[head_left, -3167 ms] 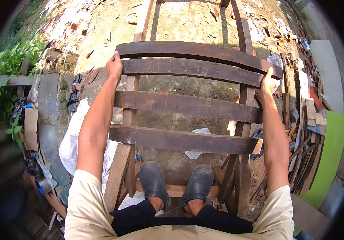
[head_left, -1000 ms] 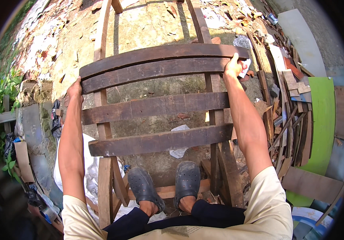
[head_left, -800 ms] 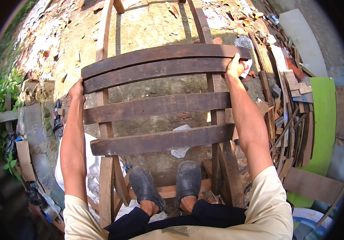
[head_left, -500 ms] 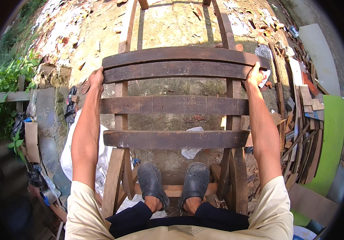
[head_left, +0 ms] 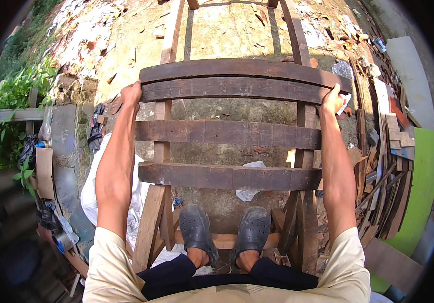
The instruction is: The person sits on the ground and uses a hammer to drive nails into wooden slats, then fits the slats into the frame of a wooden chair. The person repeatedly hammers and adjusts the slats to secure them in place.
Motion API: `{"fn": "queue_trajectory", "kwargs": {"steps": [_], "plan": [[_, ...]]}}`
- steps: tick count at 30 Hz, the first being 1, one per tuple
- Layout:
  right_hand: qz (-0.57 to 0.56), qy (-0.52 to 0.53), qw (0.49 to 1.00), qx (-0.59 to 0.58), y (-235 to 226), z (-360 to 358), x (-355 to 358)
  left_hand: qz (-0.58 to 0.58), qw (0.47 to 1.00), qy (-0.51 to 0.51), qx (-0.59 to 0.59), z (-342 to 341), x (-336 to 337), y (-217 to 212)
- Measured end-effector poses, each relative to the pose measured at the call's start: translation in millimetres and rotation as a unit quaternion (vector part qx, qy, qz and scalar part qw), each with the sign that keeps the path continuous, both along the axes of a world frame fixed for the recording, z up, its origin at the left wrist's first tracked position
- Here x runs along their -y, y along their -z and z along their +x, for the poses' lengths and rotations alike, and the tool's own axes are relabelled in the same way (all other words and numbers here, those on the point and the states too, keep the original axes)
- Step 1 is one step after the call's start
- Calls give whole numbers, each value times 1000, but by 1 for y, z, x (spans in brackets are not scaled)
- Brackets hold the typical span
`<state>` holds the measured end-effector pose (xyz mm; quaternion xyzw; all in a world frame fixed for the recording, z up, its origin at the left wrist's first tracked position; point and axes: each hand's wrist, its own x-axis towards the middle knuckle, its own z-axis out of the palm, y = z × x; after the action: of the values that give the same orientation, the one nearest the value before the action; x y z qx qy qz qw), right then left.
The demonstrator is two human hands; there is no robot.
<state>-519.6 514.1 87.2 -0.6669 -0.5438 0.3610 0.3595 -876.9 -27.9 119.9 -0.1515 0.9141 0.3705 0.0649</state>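
Note:
Several dark wooden planks lie crosswise over a wooden frame (head_left: 162, 110) with two long rails. My left hand (head_left: 131, 94) is closed on the left end of a plank (head_left: 232, 89), and my right hand (head_left: 332, 100) grips its right end with the thumb up. Directly against its far side rests another slightly bowed plank (head_left: 242, 67); whether my fingers also touch that one is hard to see. Closer to me, a third plank (head_left: 227, 133) and a fourth plank (head_left: 229, 176) lie with gaps between them.
My dark clogs (head_left: 199, 230) stand between the frame's near legs (head_left: 150, 227). White sheeting (head_left: 107, 174) bunches beside the left leg. At right are piled wood offcuts (head_left: 378, 187) and a green board (head_left: 421, 187). A low wall (head_left: 65, 151) and plants run along the left; litter covers the far ground.
The whole view has shifted slightly, so the frame and planks appear a little farther right. Both hands keep their hold on the plank's ends, and the planks' arrangement looks the same.

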Motion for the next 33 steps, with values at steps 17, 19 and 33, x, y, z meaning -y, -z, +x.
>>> {"fn": "queue_trajectory", "kwargs": {"steps": [17,19,33], "plan": [[-80,-104,967,220,26,31,-86,-52,985,151,61,23,-47,-20],[-162,-197,948,193,26,30,-69,-254,958,133,9,67,-68,-36],[-76,-491,756,426,-49,91,72,-144,705,661,-212,265,-256,-57]]}}
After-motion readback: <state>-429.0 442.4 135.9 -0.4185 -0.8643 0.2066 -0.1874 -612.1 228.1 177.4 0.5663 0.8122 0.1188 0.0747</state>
